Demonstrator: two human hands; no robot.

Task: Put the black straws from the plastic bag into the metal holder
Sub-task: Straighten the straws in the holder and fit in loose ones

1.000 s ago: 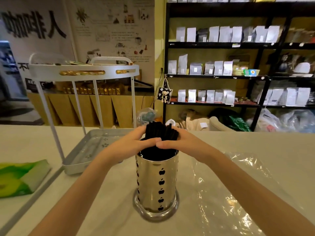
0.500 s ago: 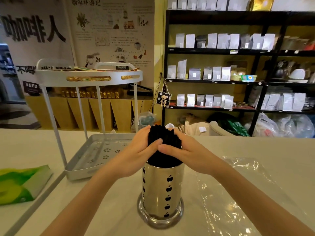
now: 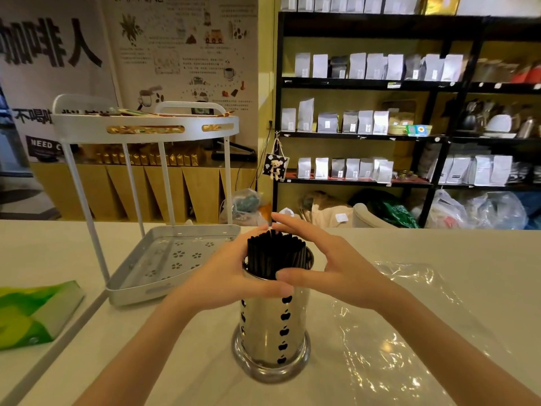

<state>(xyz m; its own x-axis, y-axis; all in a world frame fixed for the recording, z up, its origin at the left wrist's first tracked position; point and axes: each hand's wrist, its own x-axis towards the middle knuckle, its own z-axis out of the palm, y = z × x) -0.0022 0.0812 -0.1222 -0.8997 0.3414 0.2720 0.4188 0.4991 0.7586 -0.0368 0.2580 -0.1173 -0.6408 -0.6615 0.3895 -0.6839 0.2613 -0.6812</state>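
Note:
The black straws (image 3: 273, 253) stand as a tight bundle in the shiny metal holder (image 3: 273, 332), which has apple-shaped cut-outs; their tops stick out above its rim. My left hand (image 3: 225, 278) wraps the bundle's left side, thumb lying across the holder's front rim. My right hand (image 3: 328, 268) arches around the right side with fingers spread; a gap shows between its palm and the straws, and its thumb tip meets my left thumb. The clear plastic bag (image 3: 392, 332) lies flat and crumpled on the counter to the right of the holder.
A white two-tier metal rack (image 3: 140, 282) stands on the counter at back left, its lower tray close to my left hand. A green packet (image 3: 32, 312) lies at the left edge. Black shelves with pouches (image 3: 366, 124) fill the background beyond the counter.
The straw bundle has sunk lower into the holder. My right hand has loosened from a tight grip and spread its fingers. The camera view has tilted up a little.

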